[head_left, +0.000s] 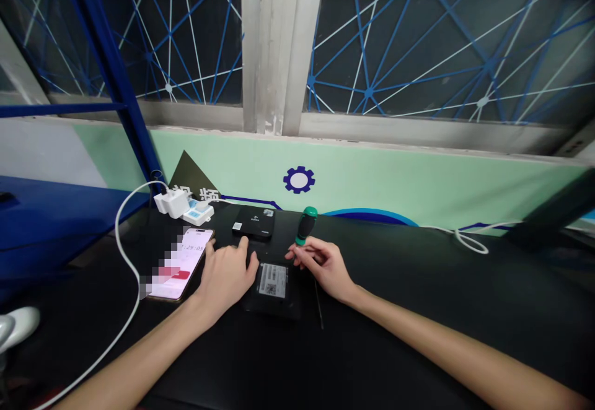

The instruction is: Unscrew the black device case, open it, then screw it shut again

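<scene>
My right hand [323, 264] has its fingers closed around the lower end of a screwdriver with a green and black handle [305, 227]. The handle stands nearly upright, and its tip is hidden by the fingers near the right top corner of a flat black box [274, 305]. That box lies on the table and carries a white printed label [273, 281]. At its upper left is my left hand [227, 274], fingers apart and holding nothing, the thumb close to the box's edge; whether it touches cannot be seen. Beside the right wrist lies a thin metal rod [319, 311].
A second black box [253, 222] lies behind the hands. Left of the left hand is a phone [186, 267] with a lit screen. White plugs and a power strip [198, 213] sit at the back, with a white cable [124, 252] curving forward. The wall [251, 162] bounds the table.
</scene>
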`<state>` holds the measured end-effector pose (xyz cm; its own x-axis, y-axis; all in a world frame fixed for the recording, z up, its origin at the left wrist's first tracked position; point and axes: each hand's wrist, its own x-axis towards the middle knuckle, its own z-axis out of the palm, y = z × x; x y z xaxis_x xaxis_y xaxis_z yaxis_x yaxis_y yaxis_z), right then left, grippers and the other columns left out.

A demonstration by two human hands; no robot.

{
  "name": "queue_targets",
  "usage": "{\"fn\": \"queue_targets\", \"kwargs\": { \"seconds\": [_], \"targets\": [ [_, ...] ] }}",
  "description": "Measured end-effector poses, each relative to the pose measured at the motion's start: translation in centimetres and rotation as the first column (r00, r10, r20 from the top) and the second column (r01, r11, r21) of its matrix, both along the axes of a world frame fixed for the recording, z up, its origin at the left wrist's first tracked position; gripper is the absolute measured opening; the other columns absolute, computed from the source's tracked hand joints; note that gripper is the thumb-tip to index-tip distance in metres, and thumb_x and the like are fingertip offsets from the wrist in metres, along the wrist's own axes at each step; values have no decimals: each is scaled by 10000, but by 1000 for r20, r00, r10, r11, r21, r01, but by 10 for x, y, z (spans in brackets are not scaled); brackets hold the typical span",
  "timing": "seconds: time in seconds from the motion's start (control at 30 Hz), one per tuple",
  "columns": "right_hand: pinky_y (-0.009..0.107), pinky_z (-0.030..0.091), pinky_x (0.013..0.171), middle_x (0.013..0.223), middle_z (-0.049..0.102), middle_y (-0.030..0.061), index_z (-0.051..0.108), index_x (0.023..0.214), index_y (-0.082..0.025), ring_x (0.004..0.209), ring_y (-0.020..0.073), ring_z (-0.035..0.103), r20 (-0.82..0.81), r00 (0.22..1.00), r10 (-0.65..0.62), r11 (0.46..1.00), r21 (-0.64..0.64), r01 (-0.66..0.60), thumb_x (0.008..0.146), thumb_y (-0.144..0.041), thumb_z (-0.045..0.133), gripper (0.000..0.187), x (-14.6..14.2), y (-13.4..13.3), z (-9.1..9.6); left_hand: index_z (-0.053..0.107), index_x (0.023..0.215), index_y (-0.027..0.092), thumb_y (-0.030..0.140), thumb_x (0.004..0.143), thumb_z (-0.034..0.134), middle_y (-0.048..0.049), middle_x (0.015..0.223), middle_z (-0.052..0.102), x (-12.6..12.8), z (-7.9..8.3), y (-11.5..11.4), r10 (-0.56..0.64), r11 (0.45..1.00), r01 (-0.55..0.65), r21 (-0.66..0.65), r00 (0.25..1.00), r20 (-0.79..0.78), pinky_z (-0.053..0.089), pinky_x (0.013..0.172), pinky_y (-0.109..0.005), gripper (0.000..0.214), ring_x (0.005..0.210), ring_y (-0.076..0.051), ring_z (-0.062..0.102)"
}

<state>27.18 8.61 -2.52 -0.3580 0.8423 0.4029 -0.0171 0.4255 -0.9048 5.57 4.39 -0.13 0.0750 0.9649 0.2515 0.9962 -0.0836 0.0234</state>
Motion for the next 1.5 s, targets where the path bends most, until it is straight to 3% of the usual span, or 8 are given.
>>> {"fn": "queue_targets", "kwargs": {
  "seconds": [0.13, 0.27, 0.47, 0.67, 0.87, 1.03, 1.27, 1.5],
  "targets": [
    [278, 561, 615, 836, 755, 73, 687, 839, -174, 640, 147, 663, 10, 1000, -16, 1000, 7, 16, 890, -425, 692, 256, 0, 1, -1, 627, 1051, 147, 268, 989, 359, -70, 673, 721, -1, 0, 1, -91, 995, 92, 37, 995, -42, 349, 961, -474, 300, 675, -264, 704],
    [279, 572, 600, 700, 702, 30, 677, 807, -170, 600, 150, 664, 5, 999, -46, 999, -13, 46, 821, -426, 766, 272, -1, 2, -3, 600, 921, 177, 231, 1006, 317, -34, 626, 680, -1, 0, 2, -156, 987, 159, 30, 985, -71, 365, 881, -418, 301, 621, -231, 674],
    [295, 596, 568, 686, 725, 28, 571, 733, -195, 602, 177, 699, -65, 995, -82, 991, -115, 74, 716, -439, 848, 370, -2, 4, -4, 595, 913, 178, 217, 1012, 291, -51, 664, 688, 0, 4, 2, -175, 985, 175, -9, 980, -90, 385, 787, -395, 323, 645, -248, 677],
    [287, 573, 551, 806, 777, 90, 587, 705, -186, 621, 175, 696, -52, 997, -60, 994, -89, 55, 780, -459, 797, 352, -1, 3, -3, 610, 986, 169, 210, 1007, 303, -74, 721, 712, 1, 7, 2, -149, 988, 147, -53, 988, -44, 443, 781, -384, 311, 702, -254, 698],
    [263, 545, 558, 828, 779, 91, 637, 753, -172, 618, 147, 670, -42, 999, -21, 997, -80, 17, 843, -447, 743, 308, 0, 2, -3, 586, 1038, 180, 229, 1011, 302, -74, 752, 705, 1, 8, 2, -118, 986, 116, -122, 993, -12, 447, 620, -313, 290, 724, -264, 714],
    [272, 543, 569, 838, 776, 87, 656, 801, -170, 627, 149, 663, -27, 1000, -15, 998, -67, 13, 856, -457, 725, 300, 1, 2, -2, 585, 1041, 183, 227, 1016, 311, -71, 762, 691, 1, 8, 1, -120, 987, 119, -112, 993, 1, 436, 597, -304, 279, 709, -259, 705],
    [272, 545, 561, 836, 767, 82, 661, 808, -176, 623, 146, 650, -14, 999, -29, 999, -44, 29, 877, -455, 700, 289, 1, 1, -2, 617, 956, 173, 194, 998, 321, -89, 828, 668, 1, 7, 2, -159, 986, 158, -43, 987, 2, 465, 730, -350, 299, 848, -255, 658],
    [276, 541, 552, 818, 758, 72, 670, 805, -180, 605, 146, 640, 4, 999, -35, 999, -35, 35, 872, -482, 695, 310, 1, 1, -1, 650, 954, 177, 215, 997, 325, -137, 1161, 649, -4, -1, 4, -232, 967, 230, 111, 973, 6, 441, 994, -464, 331, 1160, -292, 574]
  ]
}}
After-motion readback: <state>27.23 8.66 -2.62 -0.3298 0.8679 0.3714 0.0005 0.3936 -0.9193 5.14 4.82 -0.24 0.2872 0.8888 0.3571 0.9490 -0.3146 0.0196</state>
